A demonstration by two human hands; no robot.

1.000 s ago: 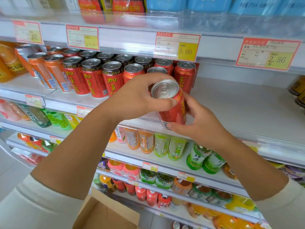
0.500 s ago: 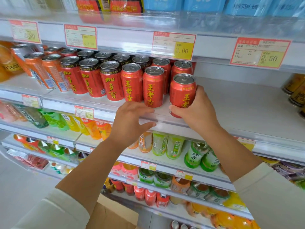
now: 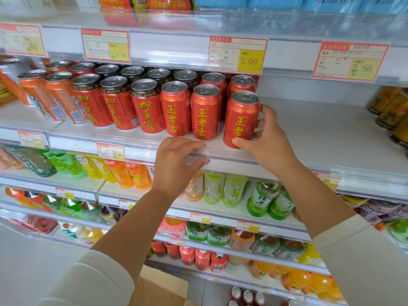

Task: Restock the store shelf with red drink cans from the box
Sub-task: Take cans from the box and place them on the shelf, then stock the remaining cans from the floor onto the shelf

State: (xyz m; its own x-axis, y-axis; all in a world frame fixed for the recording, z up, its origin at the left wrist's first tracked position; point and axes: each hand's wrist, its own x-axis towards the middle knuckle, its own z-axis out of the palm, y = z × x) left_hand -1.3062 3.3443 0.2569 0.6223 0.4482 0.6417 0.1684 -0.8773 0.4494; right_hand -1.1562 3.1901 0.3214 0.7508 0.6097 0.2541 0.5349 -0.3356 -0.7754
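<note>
Far left, orange cans [image 3: 55,98], then red cans [image 3: 145,104] packed along the shelf [image 3: 320,133]. The left hand [image 3: 176,164] sits loose at the front rail [image 3: 136,149], holding nothing; the right hand [image 3: 269,138] wraps the end can [image 3: 241,120], upright on the shelf, just beside the row.

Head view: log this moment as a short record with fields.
right grip: fingers and thumb curled round the red can
red can: upright, looks set down on the shelf, right end of the front row
left grip: holds nothing, fingers relaxed at the shelf's front edge
box: below, partly hidden by the arms
</note>
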